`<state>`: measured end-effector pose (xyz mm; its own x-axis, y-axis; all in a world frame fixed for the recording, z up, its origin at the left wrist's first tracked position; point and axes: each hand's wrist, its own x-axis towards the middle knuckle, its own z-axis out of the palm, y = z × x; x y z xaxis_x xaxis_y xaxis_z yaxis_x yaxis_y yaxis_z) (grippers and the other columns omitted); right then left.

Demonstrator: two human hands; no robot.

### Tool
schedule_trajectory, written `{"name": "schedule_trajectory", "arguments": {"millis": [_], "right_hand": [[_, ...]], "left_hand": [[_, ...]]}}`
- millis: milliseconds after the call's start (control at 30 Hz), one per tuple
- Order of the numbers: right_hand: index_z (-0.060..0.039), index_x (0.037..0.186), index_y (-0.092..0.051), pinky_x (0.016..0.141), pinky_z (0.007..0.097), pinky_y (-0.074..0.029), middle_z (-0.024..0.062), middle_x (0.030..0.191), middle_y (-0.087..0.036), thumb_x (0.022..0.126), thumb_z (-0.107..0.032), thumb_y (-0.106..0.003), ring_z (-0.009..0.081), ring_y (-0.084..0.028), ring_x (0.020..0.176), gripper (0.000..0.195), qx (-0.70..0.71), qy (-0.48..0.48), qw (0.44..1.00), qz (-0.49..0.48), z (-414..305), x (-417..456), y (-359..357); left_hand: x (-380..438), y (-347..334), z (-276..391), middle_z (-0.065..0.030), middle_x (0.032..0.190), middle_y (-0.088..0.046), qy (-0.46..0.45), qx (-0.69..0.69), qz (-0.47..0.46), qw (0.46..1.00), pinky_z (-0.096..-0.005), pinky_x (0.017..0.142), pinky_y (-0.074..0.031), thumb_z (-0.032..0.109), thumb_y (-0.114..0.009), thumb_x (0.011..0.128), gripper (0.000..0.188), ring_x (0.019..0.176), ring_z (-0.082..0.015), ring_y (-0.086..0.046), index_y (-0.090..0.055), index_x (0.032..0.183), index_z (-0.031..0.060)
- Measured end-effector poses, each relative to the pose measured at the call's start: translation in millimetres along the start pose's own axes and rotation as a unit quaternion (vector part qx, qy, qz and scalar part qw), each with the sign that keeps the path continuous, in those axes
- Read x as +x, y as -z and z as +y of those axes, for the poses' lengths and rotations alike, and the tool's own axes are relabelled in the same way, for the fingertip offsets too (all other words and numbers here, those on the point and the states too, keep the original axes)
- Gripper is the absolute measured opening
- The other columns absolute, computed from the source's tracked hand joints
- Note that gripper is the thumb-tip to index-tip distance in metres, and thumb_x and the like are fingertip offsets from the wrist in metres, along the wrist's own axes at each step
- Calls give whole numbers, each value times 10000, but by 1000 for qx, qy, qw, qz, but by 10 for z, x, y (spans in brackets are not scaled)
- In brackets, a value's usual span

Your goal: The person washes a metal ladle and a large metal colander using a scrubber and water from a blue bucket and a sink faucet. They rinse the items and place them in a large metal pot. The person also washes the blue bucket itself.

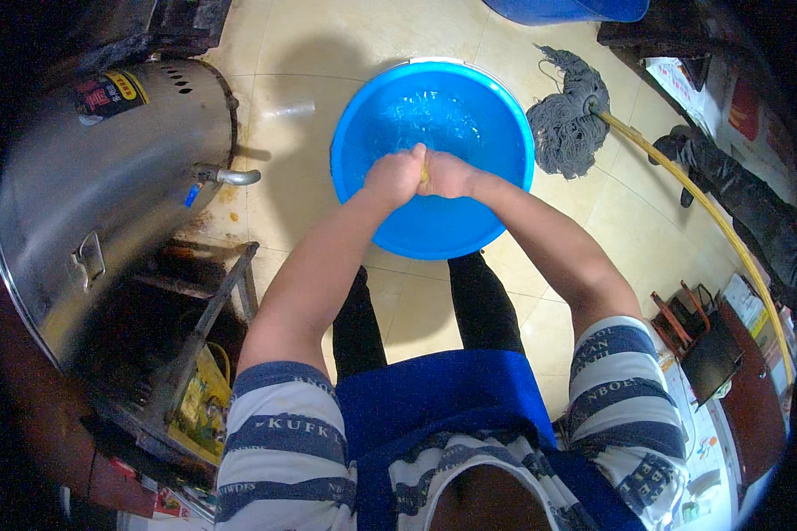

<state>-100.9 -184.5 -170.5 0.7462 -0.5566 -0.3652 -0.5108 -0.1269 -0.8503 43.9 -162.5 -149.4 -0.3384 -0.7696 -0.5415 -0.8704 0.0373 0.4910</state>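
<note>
My left hand (393, 178) and my right hand (450, 174) are pressed together, fist against fist, above a round blue plastic basin (433, 253). Both are closed around a small yellow item (426, 168), of which only a sliver shows between them. It may be a cloth, but the fingers hide most of it. Rippled, glinting water (438, 116) lies in the basin below. The basin stands on the tiled floor in front of my feet.
A grey string mop (571, 113) lies right of the basin, its yellow handle (710, 197) running down the right side. On the left are a large steel drum (126, 166) with a tap (238, 176) and a metal stand (216, 312). A blue container (568, 9) is at the top edge.
</note>
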Motion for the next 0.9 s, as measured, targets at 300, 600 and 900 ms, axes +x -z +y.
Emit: {"name": "schedule_trajectory", "arguments": {"millis": [300,600,900], "right_hand": [[-66,989,-446,571,435,-506,160,837,-619,833,-151,-454,321,-634,780,178,-306,-70,948,-57,-542,-81,158],[-131,1116,-458,724,406,-493,149,1010,-530,778,-162,-584,346,-573,866,362,-168,-99,972,129,-1038,-395,366],[-90,1284,-382,768,300,-494,134,1123,-525,875,-203,-562,191,-541,974,461,422,-180,882,111,-2379,-552,204]], "left_hand": [[-75,-263,-5,-190,805,-625,17,-118,-61,991,-433,636,-493,215,-525,814,201,764,-330,-615,-533,901,34],[-778,452,401,-4,764,-546,180,-704,-37,686,-245,489,-392,325,-573,854,260,629,-91,-499,-535,886,69],[-1724,1304,-116,-24,865,-552,185,-506,251,804,-260,708,-423,266,-495,900,250,779,-112,-512,-537,1025,53]]}}
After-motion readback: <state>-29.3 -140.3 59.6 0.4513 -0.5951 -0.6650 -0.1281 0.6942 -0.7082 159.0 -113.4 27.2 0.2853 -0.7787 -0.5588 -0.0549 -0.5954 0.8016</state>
